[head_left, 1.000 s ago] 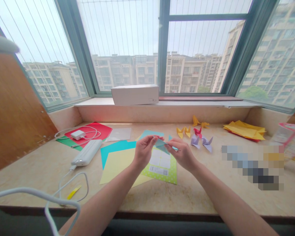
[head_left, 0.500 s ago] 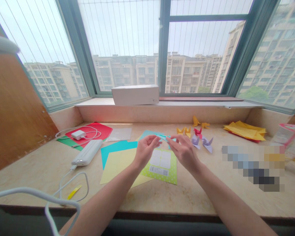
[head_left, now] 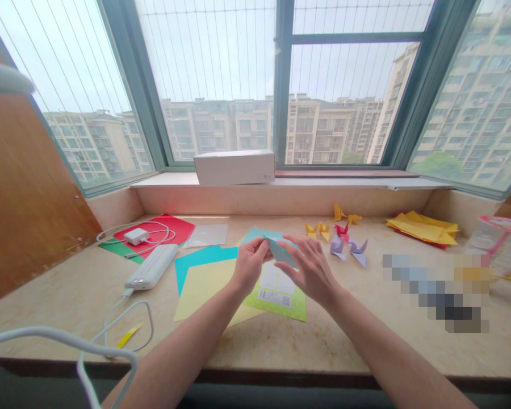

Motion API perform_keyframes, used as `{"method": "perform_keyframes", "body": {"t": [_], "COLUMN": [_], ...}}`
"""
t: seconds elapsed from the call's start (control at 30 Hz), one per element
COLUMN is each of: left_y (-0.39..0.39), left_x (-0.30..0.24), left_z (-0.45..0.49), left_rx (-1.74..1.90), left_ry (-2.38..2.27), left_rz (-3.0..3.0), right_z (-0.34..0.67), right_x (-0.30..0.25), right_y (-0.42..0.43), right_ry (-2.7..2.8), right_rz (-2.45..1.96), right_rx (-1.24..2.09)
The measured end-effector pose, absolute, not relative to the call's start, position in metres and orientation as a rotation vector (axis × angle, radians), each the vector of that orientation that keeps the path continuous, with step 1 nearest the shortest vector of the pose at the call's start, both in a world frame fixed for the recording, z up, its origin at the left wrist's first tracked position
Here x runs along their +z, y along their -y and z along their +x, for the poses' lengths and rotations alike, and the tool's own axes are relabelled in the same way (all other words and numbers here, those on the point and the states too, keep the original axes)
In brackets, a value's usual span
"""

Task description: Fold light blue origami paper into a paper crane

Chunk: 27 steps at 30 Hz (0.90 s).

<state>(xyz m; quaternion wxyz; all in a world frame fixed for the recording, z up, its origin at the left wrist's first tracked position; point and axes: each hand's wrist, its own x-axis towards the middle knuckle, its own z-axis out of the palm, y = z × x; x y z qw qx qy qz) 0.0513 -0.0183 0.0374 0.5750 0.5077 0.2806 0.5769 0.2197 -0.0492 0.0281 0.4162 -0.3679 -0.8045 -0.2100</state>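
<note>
A light blue piece of folded paper [head_left: 280, 254] is held up over the counter. My left hand [head_left: 249, 266] pinches its left end between thumb and fingers. My right hand [head_left: 314, 266] is at the paper's right side, its fingers extended over the face and its thumb apart below; whether it touches is hard to tell. Beneath the hands lies a green dotted packet [head_left: 297, 307] with a white label. Pale yellow sheets [head_left: 204, 289] and bright blue sheets [head_left: 185, 262] spread to the left.
Folded paper birds in yellow, red [head_left: 342, 232] and purple [head_left: 358, 251] stand to the right. Farther right are yellow sheets [head_left: 426, 228] and a clear container [head_left: 502, 244]. A white power bank [head_left: 152, 267] with cables lies left, near red paper [head_left: 181, 225]. A white box [head_left: 234, 169] sits on the sill.
The blue paper has turned so that a broader face shows. My right hand has loosened from a pinch, its fingers now spread; my left hand keeps its pinch.
</note>
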Motion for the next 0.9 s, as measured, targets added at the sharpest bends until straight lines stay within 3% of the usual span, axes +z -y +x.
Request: {"method": "perform_keyframes", "body": {"t": [0.3,0.9], "left_y": [0.017,0.020], "left_x": [0.034,0.042], "left_z": [0.050,0.049], "left_rx": [1.302,1.353], "left_ry": [-0.613,-0.699], "left_rz": [1.206,1.195], "right_z": [0.219,0.228], "right_x": [0.023,0.020], "right_y": [0.044,0.042], "right_ry": [2.048,2.041], "right_rz": [-0.949,-0.908], "right_rx": [-0.113,-0.035]}}
